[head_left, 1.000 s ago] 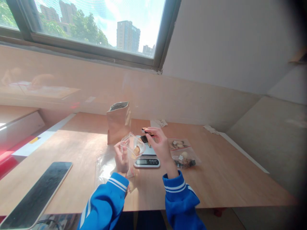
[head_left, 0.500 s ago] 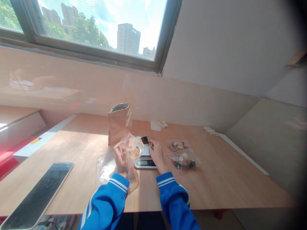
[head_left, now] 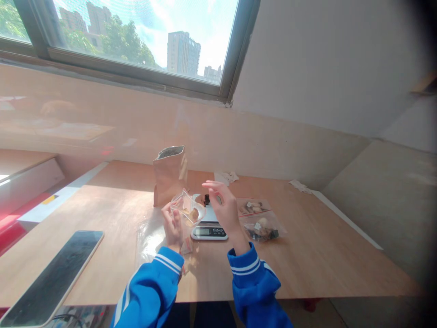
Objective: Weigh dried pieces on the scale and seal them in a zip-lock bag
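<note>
My left hand (head_left: 172, 226) holds a small clear zip bag (head_left: 189, 210) open, with a few tan pieces inside it. My right hand (head_left: 223, 207) is raised above the small kitchen scale (head_left: 209, 226), its fingertips pinched on a small dark piece (head_left: 206, 199) just right of the bag's mouth. The scale sits on the wooden table (head_left: 307, 255) right in front of me. Both arms are in blue sleeves with white stripes.
An open brown paper pouch (head_left: 170, 175) stands behind the scale. Two filled clear bags (head_left: 259, 219) lie to the right of it. A phone (head_left: 54, 275) lies at the near left. Crumpled paper bits (head_left: 225, 177) rest by the wall. Flat plastic bags (head_left: 150, 237) lie under my left hand.
My right hand dipped down to the scale's platform, then rose again with a small dark piece pinched in its fingers. The left hand kept the bag held open in place.
</note>
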Tool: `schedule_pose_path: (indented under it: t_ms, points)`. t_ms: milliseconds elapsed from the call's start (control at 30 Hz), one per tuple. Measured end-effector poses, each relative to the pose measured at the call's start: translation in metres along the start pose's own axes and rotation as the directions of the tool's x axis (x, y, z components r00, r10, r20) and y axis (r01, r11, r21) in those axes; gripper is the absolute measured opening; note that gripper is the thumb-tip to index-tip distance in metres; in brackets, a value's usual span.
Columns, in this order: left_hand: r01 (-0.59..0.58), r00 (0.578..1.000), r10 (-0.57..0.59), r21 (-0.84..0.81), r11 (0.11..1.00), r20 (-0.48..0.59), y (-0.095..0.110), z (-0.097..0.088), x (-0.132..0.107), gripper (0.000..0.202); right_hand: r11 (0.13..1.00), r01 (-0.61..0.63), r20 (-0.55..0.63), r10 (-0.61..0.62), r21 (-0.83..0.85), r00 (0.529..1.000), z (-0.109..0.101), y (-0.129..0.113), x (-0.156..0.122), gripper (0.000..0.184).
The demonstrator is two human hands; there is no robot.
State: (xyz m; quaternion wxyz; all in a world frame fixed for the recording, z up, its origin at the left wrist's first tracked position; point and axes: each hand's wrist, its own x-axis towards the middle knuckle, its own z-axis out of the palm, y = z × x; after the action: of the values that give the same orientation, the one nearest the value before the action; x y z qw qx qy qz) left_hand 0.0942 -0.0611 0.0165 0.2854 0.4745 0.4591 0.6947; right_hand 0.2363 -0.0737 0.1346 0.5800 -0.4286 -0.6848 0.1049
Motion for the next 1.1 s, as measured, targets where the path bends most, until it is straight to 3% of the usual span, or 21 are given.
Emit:
schedule_pose_path:
  t_ms: [100,200,400,567,733,900,967,1033,1100]
  points:
    - [0.009,1.000,-0.009,0.001,1.000,-0.013,0.004,0.000,0.000,0.037,0.998,-0.046,0.013,0.046,0.050,0.999,0.004,0.011,-0.002,0.028]
    - [0.047,0.998,-0.047,-0.016,0.999,-0.033,0.005,0.000,0.001,0.039,0.985,-0.173,-0.042,0.174,0.027,0.984,0.012,0.047,-0.012,0.031]
    - [0.142,0.983,-0.156,-0.147,0.979,-0.095,0.003,0.003,0.004,0.036,0.914,-0.236,-0.053,0.231,-0.330,0.971,0.024,0.122,-0.051,0.029]
    - [0.148,0.981,-0.161,-0.124,0.981,-0.109,-0.003,0.004,0.006,0.038,0.945,-0.201,-0.044,0.197,-0.259,0.979,0.012,0.140,-0.063,0.043]
    - [0.150,0.983,-0.157,-0.084,0.985,-0.092,-0.002,0.002,0.005,0.040,0.961,-0.241,-0.113,0.227,-0.133,0.967,0.000,0.121,-0.045,0.032]
    - [0.076,0.995,-0.075,0.007,0.997,-0.062,0.005,0.002,0.002,0.042,0.964,-0.197,-0.213,0.232,0.176,0.949,-0.005,0.057,-0.014,0.031]
    - [0.045,0.998,-0.044,0.035,0.998,-0.038,0.005,0.001,0.001,0.042,0.945,-0.174,-0.152,0.221,0.276,0.963,-0.008,0.027,-0.003,0.033]
    - [0.029,0.999,-0.028,0.039,0.999,-0.020,0.004,0.001,0.000,0.043,0.923,-0.200,0.047,0.196,0.328,0.980,-0.011,0.006,0.004,0.032]
    - [0.026,0.999,-0.025,0.034,0.999,-0.020,0.005,0.001,0.000,0.044,0.907,-0.242,0.232,0.168,0.346,0.958,-0.012,-0.002,0.005,0.031]
